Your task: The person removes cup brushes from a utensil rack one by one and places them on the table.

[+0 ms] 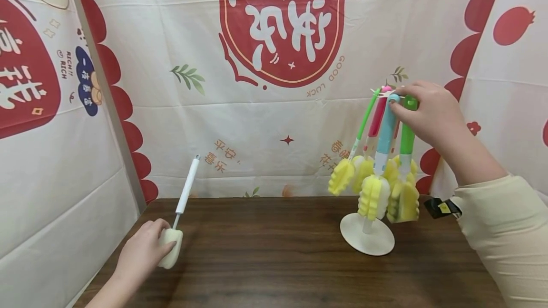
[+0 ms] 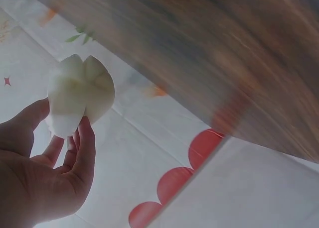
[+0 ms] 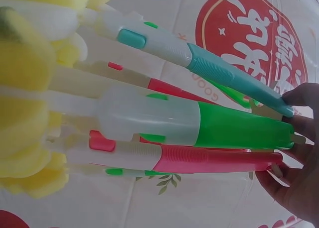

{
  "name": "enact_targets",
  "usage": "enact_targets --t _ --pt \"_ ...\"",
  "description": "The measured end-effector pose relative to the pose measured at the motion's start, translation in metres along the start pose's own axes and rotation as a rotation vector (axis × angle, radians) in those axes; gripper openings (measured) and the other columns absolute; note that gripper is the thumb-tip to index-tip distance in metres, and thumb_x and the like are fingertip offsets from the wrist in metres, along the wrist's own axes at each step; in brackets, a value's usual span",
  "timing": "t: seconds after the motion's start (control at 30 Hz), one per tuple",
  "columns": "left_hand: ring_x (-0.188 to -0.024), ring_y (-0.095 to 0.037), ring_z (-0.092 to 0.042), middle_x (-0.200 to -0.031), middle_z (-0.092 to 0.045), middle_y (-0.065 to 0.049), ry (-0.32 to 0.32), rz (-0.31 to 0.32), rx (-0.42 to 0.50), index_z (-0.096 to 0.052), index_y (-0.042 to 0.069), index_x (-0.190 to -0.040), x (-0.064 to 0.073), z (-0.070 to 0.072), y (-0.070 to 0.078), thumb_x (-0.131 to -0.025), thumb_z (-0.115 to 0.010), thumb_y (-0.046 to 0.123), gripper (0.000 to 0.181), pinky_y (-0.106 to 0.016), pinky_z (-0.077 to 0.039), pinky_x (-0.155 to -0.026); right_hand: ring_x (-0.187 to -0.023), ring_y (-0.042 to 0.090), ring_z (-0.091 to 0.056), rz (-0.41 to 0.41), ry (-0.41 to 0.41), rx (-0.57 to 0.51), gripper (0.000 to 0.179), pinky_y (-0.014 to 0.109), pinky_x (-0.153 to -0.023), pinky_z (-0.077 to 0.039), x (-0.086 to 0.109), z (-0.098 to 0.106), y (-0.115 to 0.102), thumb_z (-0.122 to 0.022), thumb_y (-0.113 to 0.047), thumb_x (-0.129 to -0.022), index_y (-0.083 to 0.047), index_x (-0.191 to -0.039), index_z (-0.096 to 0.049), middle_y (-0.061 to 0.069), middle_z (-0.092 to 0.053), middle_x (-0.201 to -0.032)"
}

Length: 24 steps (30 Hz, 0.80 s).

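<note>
The white-handled brush [image 1: 184, 201] is at the left side of the desk [image 1: 265, 251], tilted, with its handle pointing up and away from the person. The left hand [image 1: 143, 251] grips its cream sponge head [image 1: 173, 244]; the left wrist view shows the thumb on one side of the lobed sponge and the fingers on the other. Whether the sponge touches the desk cannot be told.

Well apart, on the right, a stand with a round white base [image 1: 353, 240] carries several hanging brushes. The right hand [image 1: 430, 115] is at the top of this stand, its fingers curled and holding the upper end of the blue-handled brush [image 1: 387, 129]. Just beside that one hang a green-handled brush [image 1: 409, 132], a pink-handled brush [image 1: 376, 120] and a thin green brush [image 1: 365, 120]. Yellow sponge heads [image 1: 372, 198] hang below the handles. Behind the desk is a white printed cloth [image 1: 154, 127] with red scalloped edges.
</note>
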<state>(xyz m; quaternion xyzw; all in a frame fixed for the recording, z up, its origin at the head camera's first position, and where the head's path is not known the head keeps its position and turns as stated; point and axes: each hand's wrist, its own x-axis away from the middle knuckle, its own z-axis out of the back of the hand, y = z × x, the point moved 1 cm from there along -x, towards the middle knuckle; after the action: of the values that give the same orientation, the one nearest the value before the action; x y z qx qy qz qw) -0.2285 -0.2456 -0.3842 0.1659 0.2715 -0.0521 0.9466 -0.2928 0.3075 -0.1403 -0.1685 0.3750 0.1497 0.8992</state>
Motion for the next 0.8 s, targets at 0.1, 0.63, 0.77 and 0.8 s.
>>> enact_targets --t 0.1,0.63,0.77,0.8 --pt "-0.068 -0.020 -0.054 -0.081 -0.058 -0.007 -0.015 0.005 -0.003 -0.064 0.005 -0.092 0.001 0.002 -0.008 -0.069 -0.083 0.013 0.030 -0.039 -0.045 -0.056 -0.101 0.042 -0.048 0.001 0.009 0.006 0.038 0.063 -0.072 -0.051 0.001 0.000 0.000 -0.060 -0.021 -0.093 0.002 -0.123 -0.062 0.025 -0.057 -0.113" --pt "-0.068 -0.024 -0.054 -0.076 -0.057 -0.008 -0.101 0.055 -0.064 -0.061 0.003 -0.088 0.012 0.003 -0.054 -0.069 -0.080 0.014 0.029 -0.046 -0.045 -0.056 -0.102 0.041 -0.047 0.020 0.040 0.018 0.037 0.059 -0.069 -0.051 0.008 0.001 -0.001 -0.059 -0.022 -0.093 0.001 -0.122 -0.063 0.024 -0.058 -0.114" --pt "-0.067 -0.026 -0.055 -0.075 -0.057 -0.008 -0.106 0.058 -0.086 -0.060 0.004 -0.086 0.016 0.002 -0.061 -0.069 -0.080 0.014 0.028 -0.048 -0.045 -0.055 -0.103 0.042 -0.047 0.031 0.045 0.011 0.038 0.061 -0.072 -0.051 0.010 0.001 0.000 -0.058 -0.022 -0.093 0.001 -0.122 -0.063 0.025 -0.058 -0.116" --pt "-0.067 -0.026 -0.056 -0.075 -0.057 -0.008 -0.112 0.060 -0.088 -0.060 0.004 -0.086 0.017 0.002 -0.062 -0.069 -0.079 0.014 0.028 -0.048 -0.045 -0.056 -0.103 0.042 -0.047 0.032 0.046 0.009 0.038 0.061 -0.072 -0.051 0.011 0.001 0.000 -0.058 -0.022 -0.093 0.001 -0.123 -0.063 0.025 -0.058 -0.116"
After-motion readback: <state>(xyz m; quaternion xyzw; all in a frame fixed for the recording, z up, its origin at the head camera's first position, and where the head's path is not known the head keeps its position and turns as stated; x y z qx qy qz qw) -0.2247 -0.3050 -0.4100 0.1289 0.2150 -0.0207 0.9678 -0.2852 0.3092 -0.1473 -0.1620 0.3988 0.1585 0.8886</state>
